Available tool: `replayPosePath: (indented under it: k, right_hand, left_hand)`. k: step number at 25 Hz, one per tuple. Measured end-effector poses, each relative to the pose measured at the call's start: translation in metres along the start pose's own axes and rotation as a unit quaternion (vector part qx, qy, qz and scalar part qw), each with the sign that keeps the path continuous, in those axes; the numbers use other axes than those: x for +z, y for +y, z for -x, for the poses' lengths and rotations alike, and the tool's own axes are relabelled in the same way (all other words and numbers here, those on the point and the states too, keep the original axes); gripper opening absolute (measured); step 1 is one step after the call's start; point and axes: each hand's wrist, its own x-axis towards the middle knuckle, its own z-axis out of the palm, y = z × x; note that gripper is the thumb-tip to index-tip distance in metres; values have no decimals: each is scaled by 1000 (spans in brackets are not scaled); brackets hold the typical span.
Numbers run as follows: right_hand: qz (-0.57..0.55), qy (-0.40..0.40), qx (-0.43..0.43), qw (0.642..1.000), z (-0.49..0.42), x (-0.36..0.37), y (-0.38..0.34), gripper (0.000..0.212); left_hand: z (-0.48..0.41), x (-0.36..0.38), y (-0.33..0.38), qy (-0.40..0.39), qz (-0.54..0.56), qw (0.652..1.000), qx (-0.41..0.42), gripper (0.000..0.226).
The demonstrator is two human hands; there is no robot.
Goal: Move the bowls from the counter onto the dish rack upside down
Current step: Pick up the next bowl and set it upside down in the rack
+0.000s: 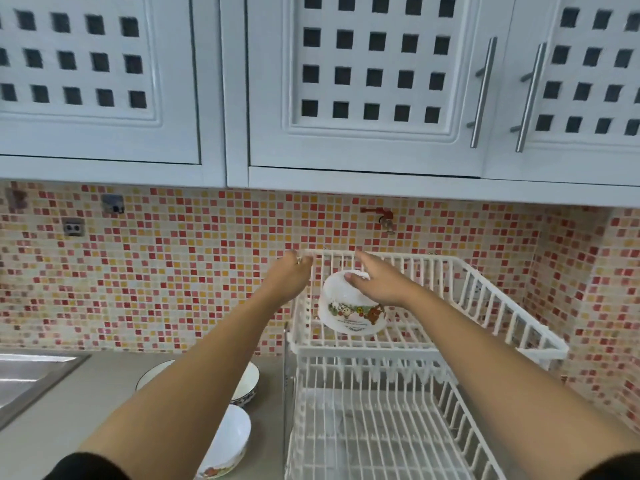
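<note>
A white bowl with cartoon animals (346, 308) hangs upside down and tilted over the upper tier of the white wire dish rack (485, 289). My right hand (375, 284) grips its base from above. My left hand (291, 275) holds the rack's back left corner rim. On the counter to the left of the rack sit three more bowls, all partly hidden by my left forearm: a white bowl with a cartoon print (228, 441) near the front, a white bowl with a dark patterned rim (247, 382) behind it, and the rim of another bowl (152, 374).
The rack's lower tier (374, 427) holds nothing visible. A steel sink (31, 379) lies at the far left of the grey counter (86, 420). White wall cabinets (346, 98) hang overhead. A red tap (382, 216) projects from the mosaic tile wall above the rack.
</note>
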Motion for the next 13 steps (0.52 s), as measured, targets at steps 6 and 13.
replayPosePath:
  k: [6, 13]
  right_hand:
    - [-33, 42, -6, 999, -5, 18, -38, 62]
    - [-74, 64, 26, 995, -20, 106, -125, 59]
  left_hand:
    - [12, -22, -13, 5, -13, 1000, -1, 59]
    - [44, -66, -99, 17, -36, 998, -50, 52]
